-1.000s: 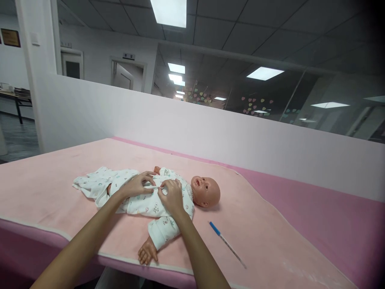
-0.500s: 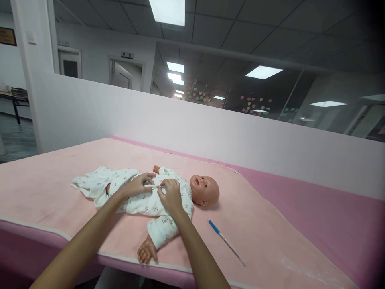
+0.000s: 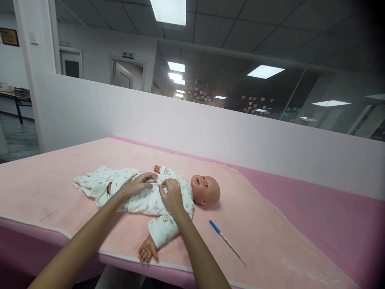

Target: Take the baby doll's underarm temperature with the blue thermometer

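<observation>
A baby doll (image 3: 207,190) lies on its back across the padded table, its head to the right. It wears a white printed top (image 3: 144,205) and matching trousers (image 3: 100,180). Over the doll's belly, my left hand (image 3: 140,184) pinches the top's front edge from the left side. My right hand (image 3: 172,193) is closed on the same edge from the right, close to the left fingertips. A narrow white strip of cloth shows between the two hands. The fastening under my fingers is too small to make out.
A pen-like stick with a blue end (image 3: 227,242) lies right of the doll, near my right forearm. The pink mat (image 3: 270,245) covers the table, with its front edge close to me. A low white partition (image 3: 180,120) runs behind.
Both hands stay at the front of the top with only slight finger movement; the white strip between them looks shorter. The view has shifted a little.
</observation>
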The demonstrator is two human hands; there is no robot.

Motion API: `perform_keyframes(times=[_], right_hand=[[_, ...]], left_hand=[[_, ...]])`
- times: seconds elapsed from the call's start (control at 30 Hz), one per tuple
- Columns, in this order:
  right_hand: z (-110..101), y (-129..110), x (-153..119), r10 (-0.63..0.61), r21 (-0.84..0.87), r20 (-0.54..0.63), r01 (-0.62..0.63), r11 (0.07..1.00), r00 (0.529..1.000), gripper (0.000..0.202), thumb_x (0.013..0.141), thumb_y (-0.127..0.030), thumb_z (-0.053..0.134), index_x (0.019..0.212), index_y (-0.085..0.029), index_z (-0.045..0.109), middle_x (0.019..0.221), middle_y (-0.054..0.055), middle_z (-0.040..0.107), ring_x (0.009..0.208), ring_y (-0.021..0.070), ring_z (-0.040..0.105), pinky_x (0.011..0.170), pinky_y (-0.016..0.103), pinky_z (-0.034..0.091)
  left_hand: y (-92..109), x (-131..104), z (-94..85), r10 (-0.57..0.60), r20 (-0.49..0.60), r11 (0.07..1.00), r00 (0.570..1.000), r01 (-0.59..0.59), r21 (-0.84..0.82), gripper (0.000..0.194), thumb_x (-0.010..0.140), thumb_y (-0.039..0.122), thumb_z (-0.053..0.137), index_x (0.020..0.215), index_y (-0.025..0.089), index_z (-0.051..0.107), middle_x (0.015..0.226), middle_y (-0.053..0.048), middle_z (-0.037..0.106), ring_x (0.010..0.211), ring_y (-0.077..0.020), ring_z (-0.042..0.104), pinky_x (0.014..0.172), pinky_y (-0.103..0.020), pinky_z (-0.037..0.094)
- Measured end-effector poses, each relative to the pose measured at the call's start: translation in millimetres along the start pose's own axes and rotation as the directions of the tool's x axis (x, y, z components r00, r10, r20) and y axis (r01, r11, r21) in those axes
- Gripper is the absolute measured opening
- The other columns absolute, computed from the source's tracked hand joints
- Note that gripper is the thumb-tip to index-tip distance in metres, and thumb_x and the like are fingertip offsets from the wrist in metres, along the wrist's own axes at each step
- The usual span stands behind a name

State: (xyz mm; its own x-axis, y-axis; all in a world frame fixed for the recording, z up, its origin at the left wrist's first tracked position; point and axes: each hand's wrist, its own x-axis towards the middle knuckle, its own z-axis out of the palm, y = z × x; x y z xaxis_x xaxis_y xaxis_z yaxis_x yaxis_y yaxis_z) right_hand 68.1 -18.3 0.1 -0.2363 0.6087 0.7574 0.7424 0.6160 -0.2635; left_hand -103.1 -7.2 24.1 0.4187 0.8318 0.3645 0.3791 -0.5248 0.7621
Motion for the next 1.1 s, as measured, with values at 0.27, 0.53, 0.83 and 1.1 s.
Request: perform_keyframes(times=[0.27,0.53,0.83,1.1], right_hand=[[0.5,0.9,-0.7,0.0,-0.021,0.006,0.0,1.0,1.0,0.006,0.079,-0.018,0.049,0.074,-0.02,0.052,0.073,0.001,0.058,0.077,0.0164,0.051,0.083,0.032,0.035],[1.0,1.6,-0.6,-0.011,-0.026,0.008,0.011,1.0,1.0,0.007,0.079,-0.018,0.048,0.074,-0.019,0.053,0.073,0.001,0.058,0.077,0.0161,0.051,0.084,0.032,0.035],[2.0,1.9,-0.6,-0.018,-0.03,0.01,0.019,0.999,1.0,0.006,0.08,-0.019,0.049,0.075,-0.019,0.053,0.073,0.001,0.058,0.077,0.0159,0.051,0.085,0.032,0.034],[1.8,1.2,-0.7,-0.023,-0.024,0.005,0.023,0.999,1.0,0.007,0.08,-0.019,0.049,0.075,-0.019,0.054,0.073,0.001,0.058,0.077,0.0164,0.051,0.085,0.033,0.034]], left_hand=[[-2.0,-0.4,-0.5,0.013,0.027,1.0,1.0,-0.014,0.019,0.018,0.069,0.029,0.054,0.08,0.023,0.069,0.127,-0.003,0.046,0.118,-0.025,0.042,0.095,-0.033,0.039],[-8.6,1.0,-0.4,0.009,0.08,0.997,0.997,-0.015,0.074,0.021,0.067,0.026,0.056,0.085,0.023,0.066,0.132,-0.003,0.04,0.121,-0.0233,0.039,0.095,-0.03,0.04],[-5.0,0.8,-0.8,0.005,0.073,0.997,0.997,-0.01,0.071,0.013,0.064,0.022,0.055,0.074,0.019,0.063,0.127,-0.005,0.046,0.116,-0.0227,0.044,0.093,-0.03,0.039],[-9.1,1.9,0.3,0.005,0.072,0.998,0.997,-0.009,0.06,0.014,0.064,0.022,0.055,0.076,0.019,0.061,0.126,-0.007,0.047,0.114,-0.0223,0.046,0.094,-0.03,0.038]])
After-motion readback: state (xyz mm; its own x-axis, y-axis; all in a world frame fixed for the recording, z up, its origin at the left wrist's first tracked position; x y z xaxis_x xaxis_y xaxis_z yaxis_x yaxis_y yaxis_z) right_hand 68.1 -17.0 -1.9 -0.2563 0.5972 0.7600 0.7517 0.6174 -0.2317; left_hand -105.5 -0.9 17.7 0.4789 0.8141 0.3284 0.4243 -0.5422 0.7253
